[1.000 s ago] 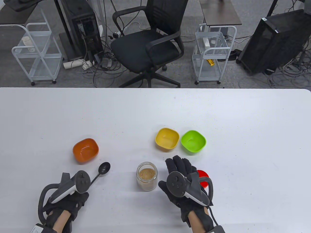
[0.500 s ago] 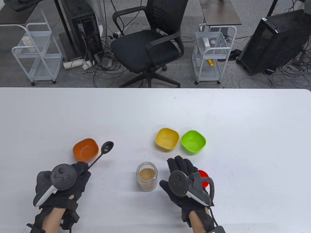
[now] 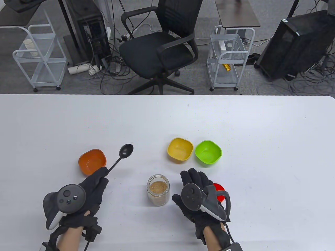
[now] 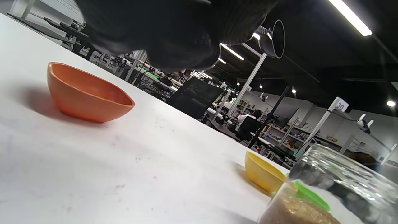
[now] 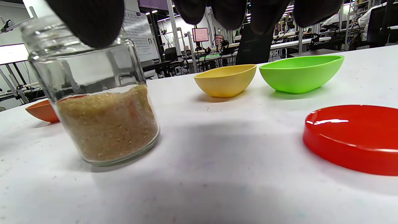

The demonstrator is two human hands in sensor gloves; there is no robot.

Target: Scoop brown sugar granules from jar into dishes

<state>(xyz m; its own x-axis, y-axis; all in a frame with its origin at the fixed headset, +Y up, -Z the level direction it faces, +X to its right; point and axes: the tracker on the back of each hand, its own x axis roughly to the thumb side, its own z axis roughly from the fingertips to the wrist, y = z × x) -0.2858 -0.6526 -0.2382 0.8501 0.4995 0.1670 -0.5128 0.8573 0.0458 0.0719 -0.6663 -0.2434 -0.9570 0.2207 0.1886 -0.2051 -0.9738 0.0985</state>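
A glass jar [image 3: 158, 190] of brown sugar stands open near the table's front; it also shows in the right wrist view [image 5: 99, 105]. My left hand [image 3: 102, 174] grips the handle of a black spoon [image 3: 126, 150], held above the table between the orange dish [image 3: 92, 161] and the jar. The spoon bowl [image 4: 273, 39] looks empty. My right hand [image 3: 187, 183] is open and empty, just right of the jar, apart from it. A yellow dish [image 3: 180, 149] and a green dish [image 3: 208, 152] sit side by side behind it.
The jar's red lid [image 3: 219, 192] lies on the table under the right edge of my right hand; it shows plainly in the right wrist view [image 5: 354, 137]. Beyond the white table's far edge [image 3: 167, 95] stand an office chair and carts.
My left hand has lifted the spoon off the table and carried it forward and to the right, turning palm down. The right hand, jar and dishes have stayed put.
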